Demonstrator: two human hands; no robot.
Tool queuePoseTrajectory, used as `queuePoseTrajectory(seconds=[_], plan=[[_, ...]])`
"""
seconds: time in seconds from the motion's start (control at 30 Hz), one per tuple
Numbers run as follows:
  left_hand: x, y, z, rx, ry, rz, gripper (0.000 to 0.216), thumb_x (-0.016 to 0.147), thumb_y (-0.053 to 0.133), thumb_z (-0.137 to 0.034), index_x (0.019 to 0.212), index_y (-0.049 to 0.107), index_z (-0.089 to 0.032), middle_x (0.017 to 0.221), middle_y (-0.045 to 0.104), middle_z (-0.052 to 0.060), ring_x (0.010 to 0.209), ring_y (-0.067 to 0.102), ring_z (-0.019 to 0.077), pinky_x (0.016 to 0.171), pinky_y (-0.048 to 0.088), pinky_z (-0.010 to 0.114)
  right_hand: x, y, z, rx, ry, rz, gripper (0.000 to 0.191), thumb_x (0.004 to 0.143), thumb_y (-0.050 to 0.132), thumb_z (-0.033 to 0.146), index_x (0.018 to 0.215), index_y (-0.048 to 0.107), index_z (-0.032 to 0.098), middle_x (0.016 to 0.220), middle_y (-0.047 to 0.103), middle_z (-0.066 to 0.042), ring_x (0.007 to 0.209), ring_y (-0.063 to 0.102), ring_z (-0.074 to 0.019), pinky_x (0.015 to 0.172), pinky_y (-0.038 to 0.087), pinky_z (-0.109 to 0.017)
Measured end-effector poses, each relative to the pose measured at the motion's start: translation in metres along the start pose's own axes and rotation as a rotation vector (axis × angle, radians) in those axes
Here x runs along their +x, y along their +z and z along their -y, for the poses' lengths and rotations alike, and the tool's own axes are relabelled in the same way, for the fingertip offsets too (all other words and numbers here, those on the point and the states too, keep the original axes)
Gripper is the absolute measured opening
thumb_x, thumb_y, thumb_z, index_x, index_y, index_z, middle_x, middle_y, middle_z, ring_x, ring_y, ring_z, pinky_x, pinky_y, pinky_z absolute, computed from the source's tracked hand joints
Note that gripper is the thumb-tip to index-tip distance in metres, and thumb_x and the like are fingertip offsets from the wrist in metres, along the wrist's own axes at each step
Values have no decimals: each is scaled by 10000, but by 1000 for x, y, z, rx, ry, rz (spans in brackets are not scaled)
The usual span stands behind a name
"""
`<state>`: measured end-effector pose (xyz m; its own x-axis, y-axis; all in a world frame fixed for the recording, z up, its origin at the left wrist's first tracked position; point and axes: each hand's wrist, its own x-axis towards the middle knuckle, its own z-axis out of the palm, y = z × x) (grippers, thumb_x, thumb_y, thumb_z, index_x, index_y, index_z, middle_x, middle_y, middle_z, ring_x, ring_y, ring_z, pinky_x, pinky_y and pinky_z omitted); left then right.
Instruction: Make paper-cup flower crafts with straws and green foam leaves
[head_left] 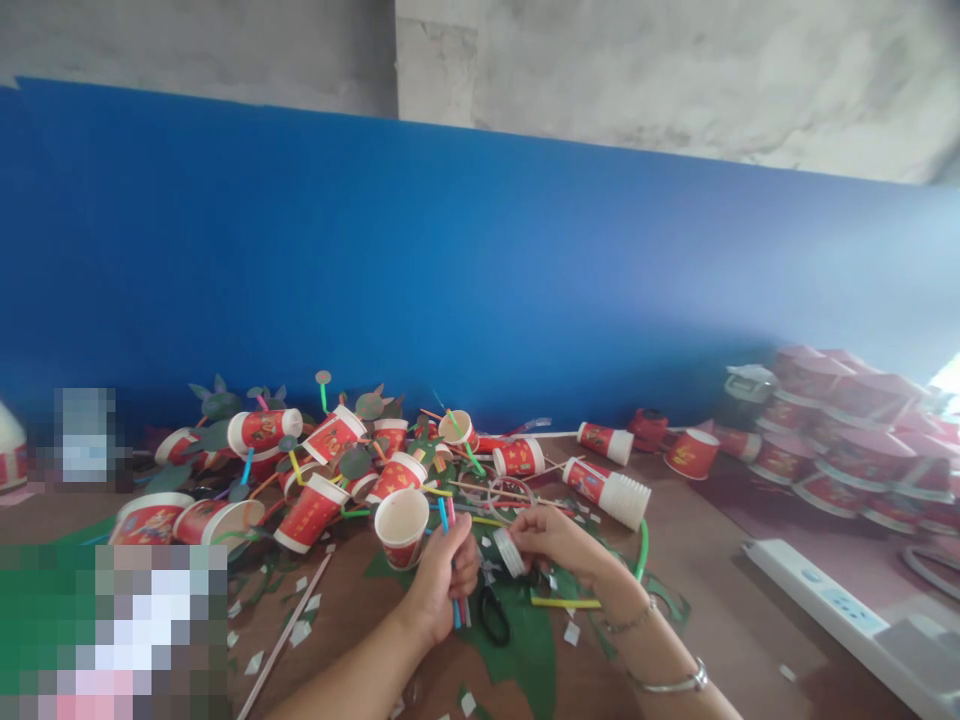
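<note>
My left hand (448,575) is closed around a few drinking straws, a blue straw (444,515) and a pink one among them, held nearly upright. Just behind it stands an open red paper cup (401,525). To the right, my right hand (551,540) pinches a short, white, ridged cylinder (510,553) that looks like thin tape rolls side by side; its exact kind is unclear. Between the hands lie black-handled scissors (493,612) on green paper (517,660). A yellow straw (566,603) rests by my right wrist, and a clear ring (512,497) lies behind that hand.
Red paper cups (311,512) with straws and paper discs pile up at the back left. A nested cup stack (607,492) lies on its side. At the right are a white power strip (840,600) and piled red-and-pink cup pieces (862,440). A blue panel (480,270) stands behind.
</note>
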<state>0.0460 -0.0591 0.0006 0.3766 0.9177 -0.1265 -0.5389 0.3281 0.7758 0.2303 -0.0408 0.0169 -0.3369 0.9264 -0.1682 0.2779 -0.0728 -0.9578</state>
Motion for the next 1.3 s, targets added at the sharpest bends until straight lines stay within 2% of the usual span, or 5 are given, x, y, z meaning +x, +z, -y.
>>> queuePoseTrajectory(seconds=[0.2, 0.43, 0.77, 1.0, 1.3], plan=[[-3, 2, -1, 21, -6, 68, 516, 662, 679, -574, 569, 368, -173, 472, 294, -107, 346, 107, -17, 348, 34, 174, 7, 7, -5, 159, -46, -93, 378, 646, 700, 496, 691, 527, 162, 554, 640, 0, 494, 608, -137, 391, 324, -183], [-4, 3, 0, 40, 13, -5, 435, 647, 724, -479, 708, 413, -181, 577, 415, -96, 346, 149, -28, 345, 40, 162, 10, 7, -9, 216, -38, -116, 308, 649, 700, 410, 708, 527, 163, 553, 636, 9, 494, 610, -132, 406, 356, -184], [-4, 3, 0, 59, -17, -17, 398, 598, 715, -341, 707, 361, -196, 684, 572, -43, 352, 172, -35, 361, 42, 158, 8, 10, 4, 240, -116, -244, 277, 615, 713, 384, 696, 546, 179, 549, 551, 49, 439, 466, -80, 408, 381, -202], [-3, 4, 1, 54, -62, -59, 413, 606, 706, -381, 886, 473, -187, 516, 421, -107, 350, 154, -6, 370, 32, 174, 9, 13, 1, 109, -183, -275, 222, 683, 663, 362, 747, 559, 176, 592, 547, 38, 473, 462, -85, 412, 351, -199], [-6, 5, 2, 134, -93, -23, 508, 593, 754, -533, 817, 434, -209, 456, 213, -150, 370, 125, 15, 390, 20, 189, 2, 16, 9, 134, -226, -229, 235, 709, 675, 344, 859, 623, 172, 767, 625, -6, 600, 518, -108, 516, 367, -216]])
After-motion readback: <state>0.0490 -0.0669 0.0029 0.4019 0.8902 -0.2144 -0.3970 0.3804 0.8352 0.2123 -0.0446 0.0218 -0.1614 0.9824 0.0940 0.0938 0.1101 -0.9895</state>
